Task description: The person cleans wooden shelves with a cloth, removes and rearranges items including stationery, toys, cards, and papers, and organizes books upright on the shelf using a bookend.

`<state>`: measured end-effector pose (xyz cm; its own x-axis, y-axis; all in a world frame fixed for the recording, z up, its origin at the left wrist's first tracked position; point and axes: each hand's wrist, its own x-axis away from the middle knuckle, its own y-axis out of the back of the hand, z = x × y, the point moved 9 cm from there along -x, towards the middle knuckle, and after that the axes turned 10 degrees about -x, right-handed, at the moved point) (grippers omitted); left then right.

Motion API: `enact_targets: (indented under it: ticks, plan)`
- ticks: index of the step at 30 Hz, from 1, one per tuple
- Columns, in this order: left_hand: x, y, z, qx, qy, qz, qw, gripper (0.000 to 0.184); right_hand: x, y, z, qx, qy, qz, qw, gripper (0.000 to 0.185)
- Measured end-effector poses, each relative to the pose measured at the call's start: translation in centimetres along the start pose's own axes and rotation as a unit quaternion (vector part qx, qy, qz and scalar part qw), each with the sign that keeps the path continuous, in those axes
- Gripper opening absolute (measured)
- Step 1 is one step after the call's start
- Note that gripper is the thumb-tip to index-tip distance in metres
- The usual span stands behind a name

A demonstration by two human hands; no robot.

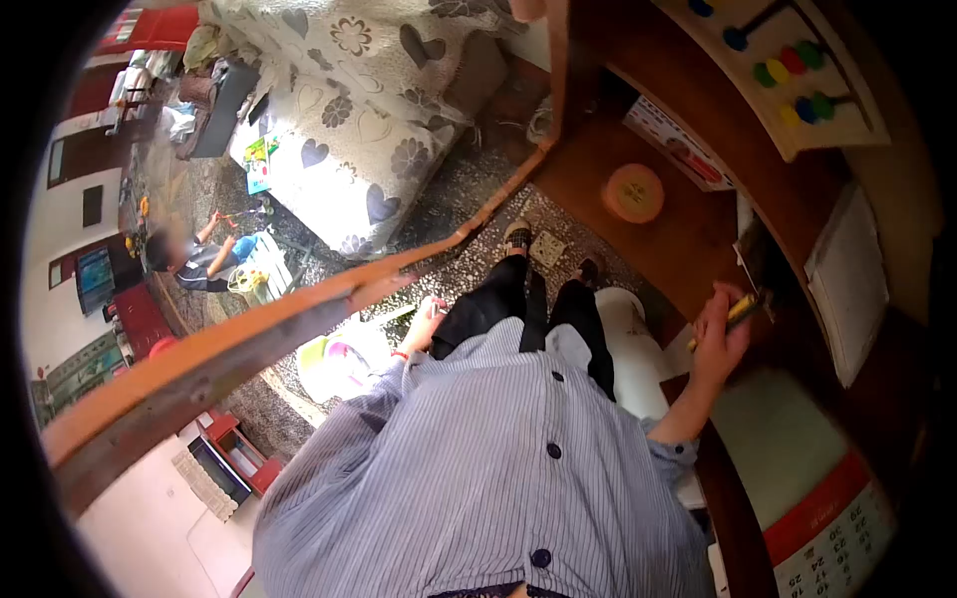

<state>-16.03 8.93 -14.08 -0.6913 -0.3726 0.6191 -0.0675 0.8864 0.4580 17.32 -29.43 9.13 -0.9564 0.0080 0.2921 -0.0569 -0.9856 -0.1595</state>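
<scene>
My right hand point(720, 334) is closed around a yellow and black tool point(741, 311) at the right, above the edge of the dark wooden furniture. At the centre left, my left hand point(426, 321) is closed beside my black trousers. It seems to grip something thin and light, too small to make out. Just left of and below that hand is a pink and white plastic container point(339, 367). A white cylindrical object point(626, 344) stands between my legs and the furniture.
A wooden rail point(299, 317) crosses the view. Beyond it are a bed point(349, 140) with a flowered cover and another person point(194, 261) near a low table. On the right are a round pink lid point(634, 193), a bead toy point(788, 65), white papers point(847, 284) and a calendar point(832, 538).
</scene>
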Motion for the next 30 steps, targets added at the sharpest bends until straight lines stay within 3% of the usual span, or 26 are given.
enact_targets:
  ticks: [2,5,6,8,11,20,23,26,29,30]
  plan:
    - [1.0,0.2,0.6,0.01,0.108,0.007,0.994,0.021,0.6,0.6,-2.1,-0.018,-0.032,-0.016,0.999,0.014]
    - [3.1,-0.5,2.4,-0.023,0.128,-0.009,0.991,0.022,0.8,0.3,-5.6,0.035,-0.056,0.019,0.998,0.013]
    - [3.8,-0.7,3.0,-0.03,0.134,-0.012,0.99,0.022,0.7,-0.4,-7.0,0.007,-0.126,0.042,0.991,0.013]
    - [5.3,-1.3,3.7,-0.04,0.149,-0.01,0.988,0.022,0.1,-1.0,-8.3,0.115,-0.076,0.076,0.988,0.013]
    - [6.9,-2.2,5.3,-0.04,0.171,-0.013,0.984,0.022,-0.7,-2.1,-10.1,0.186,-0.08,0.127,0.971,0.013]
    - [6.8,-3.1,6.4,-0.057,0.181,-0.017,0.982,0.023,-2.7,-9.3,-13.2,0.218,0.026,0.271,0.937,0.014]
    - [6.4,-2.7,6.2,-0.069,0.182,-0.02,0.981,0.024,-1.8,-11.4,-13.2,0.198,-0.01,0.34,0.919,0.012]
    - [5.2,-1.9,5.6,-0.091,0.172,-0.023,0.981,0.024,-1.4,-8.9,-13.1,0.156,0.014,0.308,0.938,0.011]
    - [3.3,0.0,4.7,-0.109,0.159,-0.03,0.981,0.025,0.1,-1.8,-16.2,0.123,-0.109,0.197,0.967,0.01]
    - [2.8,1.0,4.2,-0.114,0.153,-0.032,0.981,0.025,0.5,-0.8,-16.2,0.13,-0.096,0.178,0.971,0.012]
